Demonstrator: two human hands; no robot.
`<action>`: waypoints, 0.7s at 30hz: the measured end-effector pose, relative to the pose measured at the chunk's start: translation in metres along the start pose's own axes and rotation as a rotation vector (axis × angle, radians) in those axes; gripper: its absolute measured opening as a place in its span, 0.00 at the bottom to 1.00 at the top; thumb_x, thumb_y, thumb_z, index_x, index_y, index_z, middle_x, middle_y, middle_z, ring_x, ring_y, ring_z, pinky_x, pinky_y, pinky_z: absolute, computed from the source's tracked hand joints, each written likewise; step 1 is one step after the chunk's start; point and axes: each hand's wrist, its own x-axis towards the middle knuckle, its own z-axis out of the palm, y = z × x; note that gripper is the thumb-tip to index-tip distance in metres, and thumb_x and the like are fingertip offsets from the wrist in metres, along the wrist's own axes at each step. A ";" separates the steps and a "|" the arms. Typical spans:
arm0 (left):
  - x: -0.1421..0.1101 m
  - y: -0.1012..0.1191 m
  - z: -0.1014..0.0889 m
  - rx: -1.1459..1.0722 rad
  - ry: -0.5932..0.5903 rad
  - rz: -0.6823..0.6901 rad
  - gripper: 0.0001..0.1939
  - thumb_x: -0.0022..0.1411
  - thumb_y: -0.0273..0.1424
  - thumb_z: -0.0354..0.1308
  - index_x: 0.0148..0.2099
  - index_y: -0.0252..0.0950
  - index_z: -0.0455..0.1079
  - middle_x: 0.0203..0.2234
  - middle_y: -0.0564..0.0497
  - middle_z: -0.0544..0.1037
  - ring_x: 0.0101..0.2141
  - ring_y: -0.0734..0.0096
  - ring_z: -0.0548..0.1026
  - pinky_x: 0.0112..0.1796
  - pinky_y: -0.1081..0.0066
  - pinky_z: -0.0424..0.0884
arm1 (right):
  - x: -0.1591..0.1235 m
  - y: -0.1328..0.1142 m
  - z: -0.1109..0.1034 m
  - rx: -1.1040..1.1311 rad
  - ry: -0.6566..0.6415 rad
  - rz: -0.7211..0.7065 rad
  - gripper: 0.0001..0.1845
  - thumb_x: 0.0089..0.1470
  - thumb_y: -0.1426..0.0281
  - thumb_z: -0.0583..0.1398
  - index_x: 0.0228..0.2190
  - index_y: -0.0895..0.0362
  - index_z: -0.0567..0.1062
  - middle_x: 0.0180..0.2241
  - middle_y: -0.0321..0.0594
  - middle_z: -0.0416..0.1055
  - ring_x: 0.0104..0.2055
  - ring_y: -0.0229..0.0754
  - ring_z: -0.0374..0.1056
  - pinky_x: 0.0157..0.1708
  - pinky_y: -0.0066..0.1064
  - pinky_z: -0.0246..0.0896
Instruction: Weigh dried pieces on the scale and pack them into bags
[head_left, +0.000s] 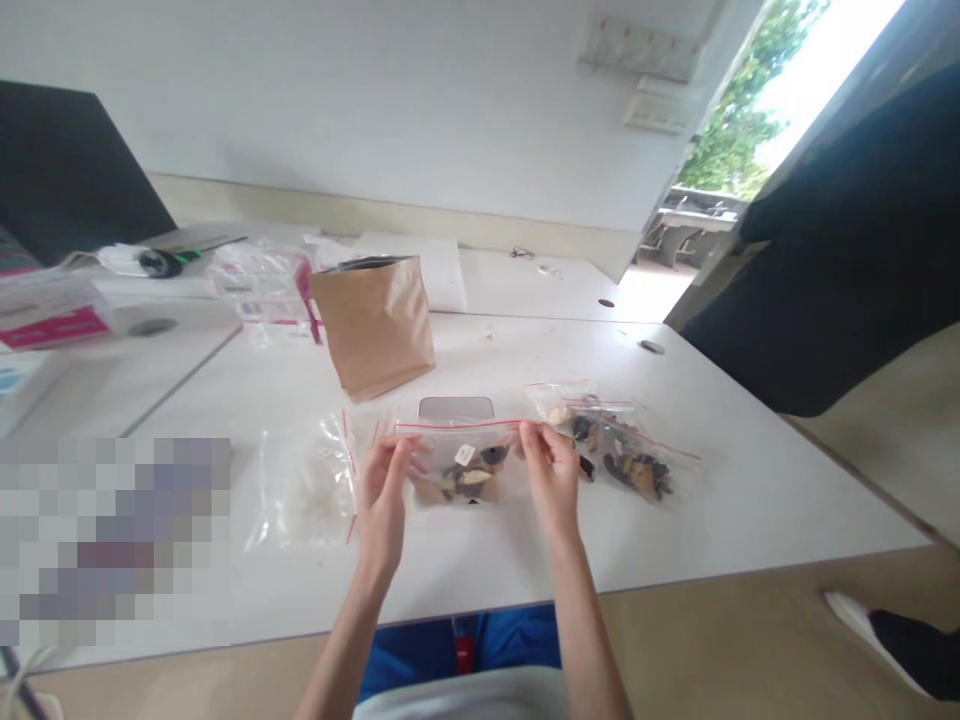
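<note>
Both hands hold up a small clear zip bag (461,468) with a red seal strip and dark and tan pieces inside. My left hand (386,480) pinches the bag's top left corner. My right hand (550,465) pinches its top right corner. The bag hangs just above the white table (750,480). Behind it lies a small grey flat device (456,407).
A second filled zip bag (615,445) lies to the right, an emptier clear bag (307,485) to the left. A brown paper pouch (375,325) stands behind. Boxes, packets and a dark screen (67,170) sit far left. A dark-clothed person (847,260) stands at right.
</note>
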 end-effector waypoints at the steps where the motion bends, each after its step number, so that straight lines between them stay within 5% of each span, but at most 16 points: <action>1: 0.000 0.000 -0.001 0.017 0.000 0.015 0.16 0.61 0.44 0.55 0.31 0.36 0.70 0.24 0.53 0.73 0.25 0.73 0.68 0.31 0.73 0.65 | 0.000 0.000 -0.002 -0.017 -0.031 -0.009 0.19 0.56 0.55 0.56 0.26 0.57 0.76 0.24 0.39 0.75 0.27 0.40 0.68 0.29 0.29 0.62; 7: -0.007 -0.001 0.001 0.052 -0.002 0.140 0.17 0.63 0.43 0.54 0.27 0.37 0.66 0.21 0.54 0.69 0.25 0.74 0.68 0.30 0.74 0.64 | -0.005 -0.004 -0.002 -0.044 -0.084 -0.050 0.18 0.58 0.57 0.55 0.35 0.56 0.79 0.33 0.42 0.78 0.35 0.43 0.72 0.36 0.32 0.65; 15: -0.005 0.006 0.001 -0.018 0.115 0.035 0.15 0.60 0.43 0.56 0.36 0.35 0.68 0.22 0.54 0.75 0.19 0.78 0.67 0.21 0.77 0.62 | -0.004 -0.006 -0.008 0.039 -0.086 0.011 0.21 0.57 0.54 0.54 0.33 0.57 0.78 0.27 0.41 0.78 0.29 0.42 0.72 0.29 0.31 0.66; 21: -0.008 0.002 -0.004 -0.036 -0.010 0.055 0.15 0.61 0.44 0.54 0.35 0.36 0.65 0.23 0.54 0.75 0.18 0.78 0.66 0.21 0.76 0.63 | -0.002 0.002 -0.002 0.220 0.139 0.121 0.17 0.46 0.56 0.65 0.26 0.58 0.74 0.22 0.39 0.75 0.22 0.38 0.67 0.23 0.29 0.63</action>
